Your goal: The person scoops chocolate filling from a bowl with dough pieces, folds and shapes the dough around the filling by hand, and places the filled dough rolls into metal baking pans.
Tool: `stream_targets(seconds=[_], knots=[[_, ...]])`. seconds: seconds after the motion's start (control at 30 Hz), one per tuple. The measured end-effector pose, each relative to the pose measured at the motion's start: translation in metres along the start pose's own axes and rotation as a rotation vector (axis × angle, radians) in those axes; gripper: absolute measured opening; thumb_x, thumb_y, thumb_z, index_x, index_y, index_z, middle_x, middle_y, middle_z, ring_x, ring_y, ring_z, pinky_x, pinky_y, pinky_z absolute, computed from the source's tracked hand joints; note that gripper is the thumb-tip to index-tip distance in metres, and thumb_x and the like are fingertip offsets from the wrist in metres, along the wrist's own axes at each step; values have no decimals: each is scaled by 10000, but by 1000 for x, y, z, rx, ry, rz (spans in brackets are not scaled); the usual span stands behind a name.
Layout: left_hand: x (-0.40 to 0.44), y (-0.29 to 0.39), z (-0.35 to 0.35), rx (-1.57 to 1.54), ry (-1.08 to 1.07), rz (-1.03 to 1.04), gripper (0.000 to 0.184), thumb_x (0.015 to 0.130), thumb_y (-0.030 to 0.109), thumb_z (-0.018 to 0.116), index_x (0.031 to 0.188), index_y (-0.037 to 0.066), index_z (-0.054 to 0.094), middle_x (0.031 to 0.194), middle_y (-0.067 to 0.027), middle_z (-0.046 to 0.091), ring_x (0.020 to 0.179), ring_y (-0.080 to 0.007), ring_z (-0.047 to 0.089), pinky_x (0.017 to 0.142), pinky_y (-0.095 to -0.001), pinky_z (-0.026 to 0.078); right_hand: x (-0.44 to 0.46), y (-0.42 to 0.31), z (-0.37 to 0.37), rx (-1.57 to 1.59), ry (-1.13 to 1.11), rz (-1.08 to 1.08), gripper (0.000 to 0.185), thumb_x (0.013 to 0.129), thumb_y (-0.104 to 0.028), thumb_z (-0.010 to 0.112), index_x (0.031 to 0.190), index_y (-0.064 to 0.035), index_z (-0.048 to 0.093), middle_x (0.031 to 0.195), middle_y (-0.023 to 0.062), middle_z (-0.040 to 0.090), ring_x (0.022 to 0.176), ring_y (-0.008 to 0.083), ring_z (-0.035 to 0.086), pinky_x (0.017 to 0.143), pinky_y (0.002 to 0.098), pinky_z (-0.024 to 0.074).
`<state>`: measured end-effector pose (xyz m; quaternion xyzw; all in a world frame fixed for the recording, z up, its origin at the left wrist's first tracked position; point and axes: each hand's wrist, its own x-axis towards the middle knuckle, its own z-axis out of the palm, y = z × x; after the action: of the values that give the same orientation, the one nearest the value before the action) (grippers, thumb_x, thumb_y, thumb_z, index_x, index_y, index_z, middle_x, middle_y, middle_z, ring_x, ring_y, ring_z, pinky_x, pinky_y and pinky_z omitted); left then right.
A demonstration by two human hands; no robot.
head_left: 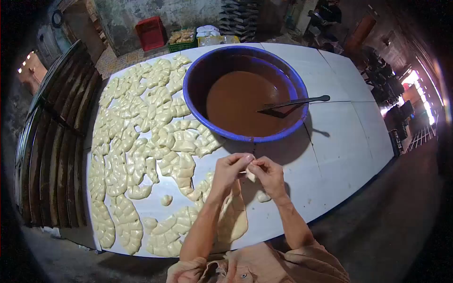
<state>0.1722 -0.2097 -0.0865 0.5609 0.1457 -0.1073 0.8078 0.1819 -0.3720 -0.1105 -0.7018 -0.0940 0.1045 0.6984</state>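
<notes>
My left hand [231,170] and my right hand [269,175] meet over the white table, just in front of the blue tub. Both are closed, fingertips pinched together on a small pale piece of dough [251,176]. Part of that piece hangs below the fingers; the rest is hidden. A small lump of dough [263,196] lies on the table beneath my right wrist. Under my left forearm spreads a flat, smooth sheet of dough [234,219], partly covered by the arm. Many dimpled, glossy dough portions [141,113] cover the table's left side.
A blue tub [198,115] of brown liquid stands at the table's [339,141] far middle, a dark-handled tool [309,99] resting across its rim. Stacked dark trays [56,141] stand at left. Behind are a red crate [151,34] and a green crate [182,46]. Another person [328,16] is at far right.
</notes>
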Motion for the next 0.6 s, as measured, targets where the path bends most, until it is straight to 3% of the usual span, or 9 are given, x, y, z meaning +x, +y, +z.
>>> stream_targets(seconds=[0.03, 0.07, 0.2, 0.3, 0.33, 0.43, 0.47, 0.57, 0.6], knots=[[2, 1, -5, 2, -12, -17, 270, 899, 294, 698, 996, 43, 729, 840, 4, 677, 739, -61, 602, 625, -198, 476, 0, -2, -2, 54, -56, 1, 216, 871, -51, 677, 1078, 8, 668, 1004, 73, 650, 873, 98, 593, 732, 260, 487], [6, 1, -11, 4, -24, -34, 268, 901, 295, 696, 991, 44, 730, 834, 8, 674, 735, -59, 598, 622, -197, 473, -5, -14, -2, 34, -135, -128, 272, 868, -48, 675, 1137, -6, 654, 1087, 80, 634, 886, 100, 590, 756, 261, 484], [0, -4, -5, -41, -85, 9, 276, 898, 262, 704, 1069, 44, 706, 904, -10, 683, 798, -81, 628, 684, -238, 530, -11, -2, -11, -351, -61, -298, 294, 848, -16, 687, 1138, -48, 657, 1162, 103, 593, 856, 128, 577, 747, 269, 496], [-6, -8, 6, -78, -162, 101, 276, 913, 185, 682, 1139, 26, 675, 1005, -52, 690, 887, -121, 657, 765, -283, 571, -5, 11, -10, -278, 101, -510, 208, 853, -9, 684, 1056, -44, 658, 1153, 119, 570, 888, 154, 570, 744, 287, 500], [-9, -6, 8, -73, -167, 110, 276, 915, 183, 677, 1137, 19, 674, 1023, -61, 689, 892, -133, 660, 771, -294, 573, -6, 1, -4, -314, 164, -513, 139, 877, -18, 666, 1012, -37, 638, 1138, 131, 551, 954, 177, 574, 761, 308, 509], [-4, -20, 5, -65, -219, 136, 253, 947, 139, 615, 1158, 8, 663, 1066, -68, 675, 919, -128, 646, 763, -292, 577, -11, 9, 15, 45, 323, -423, 133, 904, -49, 652, 1032, -26, 622, 1182, 144, 530, 998, 191, 577, 780, 320, 514], [-3, -25, 5, -47, -222, 139, 254, 956, 129, 599, 1171, 7, 657, 1049, -57, 672, 910, -109, 635, 757, -284, 576, -11, 21, 14, 52, 365, -398, 138, 917, -72, 646, 1032, -9, 604, 1124, 140, 565, 956, 197, 603, 776, 324, 521], [-5, -37, 9, -2, -224, 197, 275, 967, 116, 569, 1210, 2, 635, 1059, -50, 660, 915, -86, 607, 752, -262, 549, -8, 11, 3, -421, 364, -539, 138, 908, -97, 665, 998, -14, 601, 1028, 126, 606, 843, 200, 618, 723, 313, 517], [-8, -40, 12, 9, -218, 202, 283, 963, 121, 579, 1215, 3, 631, 1071, -52, 659, 920, -87, 607, 753, -255, 541, -7, 8, 5, -389, 459, -546, 140, 891, -121, 692, 948, -26, 607, 858, 98, 629, 723, 190, 610, 661, 302, 502]])
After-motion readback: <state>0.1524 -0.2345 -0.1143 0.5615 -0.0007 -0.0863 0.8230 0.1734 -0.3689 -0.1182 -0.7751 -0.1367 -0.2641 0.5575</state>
